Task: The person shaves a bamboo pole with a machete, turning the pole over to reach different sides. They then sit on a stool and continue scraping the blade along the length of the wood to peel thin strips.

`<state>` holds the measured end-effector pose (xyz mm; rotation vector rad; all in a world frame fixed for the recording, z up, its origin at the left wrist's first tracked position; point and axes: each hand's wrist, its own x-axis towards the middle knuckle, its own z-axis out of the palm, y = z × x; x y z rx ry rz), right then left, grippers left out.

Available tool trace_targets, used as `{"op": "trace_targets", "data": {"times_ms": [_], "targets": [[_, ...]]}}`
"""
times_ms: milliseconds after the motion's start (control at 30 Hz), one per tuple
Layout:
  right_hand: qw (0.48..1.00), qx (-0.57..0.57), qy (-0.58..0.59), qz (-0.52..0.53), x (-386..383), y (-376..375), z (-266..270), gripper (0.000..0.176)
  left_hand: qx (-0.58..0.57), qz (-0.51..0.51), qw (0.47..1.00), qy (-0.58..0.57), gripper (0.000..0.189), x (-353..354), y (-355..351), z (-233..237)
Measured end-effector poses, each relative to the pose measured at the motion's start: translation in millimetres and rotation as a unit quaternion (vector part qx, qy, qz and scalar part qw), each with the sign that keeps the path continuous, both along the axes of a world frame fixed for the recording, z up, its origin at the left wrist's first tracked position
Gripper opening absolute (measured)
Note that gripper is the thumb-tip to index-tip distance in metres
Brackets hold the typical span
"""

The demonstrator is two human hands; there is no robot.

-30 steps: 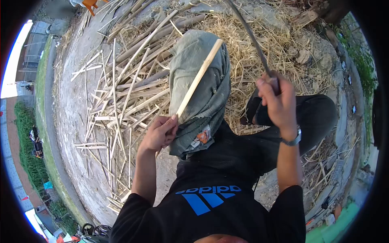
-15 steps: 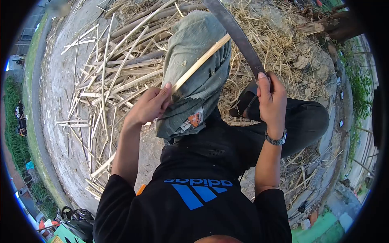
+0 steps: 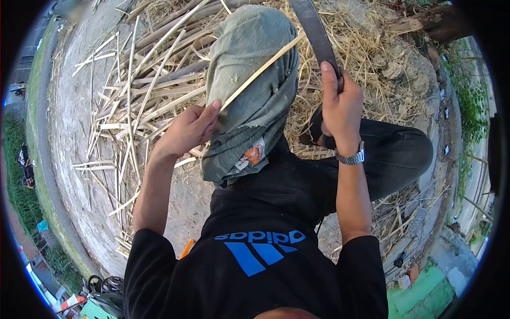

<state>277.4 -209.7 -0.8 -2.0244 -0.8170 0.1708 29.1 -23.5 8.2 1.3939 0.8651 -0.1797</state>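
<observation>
My left hand (image 3: 187, 129) is closed around the near end of a pale bamboo strip (image 3: 261, 69), thumb on top. The strip slants up and right across a grey-green cloth (image 3: 241, 50) draped over my raised left knee. In my right hand (image 3: 342, 109), with a metal watch on its wrist, is a machete (image 3: 315, 33) with a long dark blade. Its handle is mostly hidden in my fist, and the thumb lies along the base of the blade. The blade points up and leftward past the strip's far end, running out of view at the top.
Many split bamboo strips (image 3: 130, 90) lie scattered on the bare ground to the left. Fine shavings (image 3: 366, 69) are heaped beyond my folded right leg (image 3: 396, 154). A dark log (image 3: 446, 24) is at upper right, and an orange object (image 3: 187, 248) shows by my left side.
My right hand and the machete have moved up and slightly left. My left hand has shifted a little up and left, and the strip now shows a narrower side.
</observation>
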Motion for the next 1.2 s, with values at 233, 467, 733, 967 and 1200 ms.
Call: {"op": "trace_targets", "data": {"times_ms": [233,467,733,967,1200], "targets": [[1.000,0.002,0.006,0.006,8.6,0.0,4.3,0.048,0.036,-0.016,0.999,0.005,0.061,-0.2,-1.6,3.5],[0.997,0.030,0.069,0.014,2.1,10.1,-1.4,0.051,-0.007,-0.013,1.000,-0.001,0.061,10.4,1.5,0.6],[0.996,0.013,0.055,0.069,-21.6,8.1,2.8,0.049,-0.062,-0.008,0.998,-0.012,0.060,13.9,4.7,1.2],[0.993,0.021,0.078,0.090,-50.5,1.6,-14.0,0.049,-0.083,-0.011,0.996,-0.010,0.062,8.4,4.0,-0.4],[0.992,0.029,0.121,0.014,-14.2,3.9,-6.1,0.049,-0.106,0.002,0.994,-0.003,0.062,8.1,-1.7,10.5]]}}
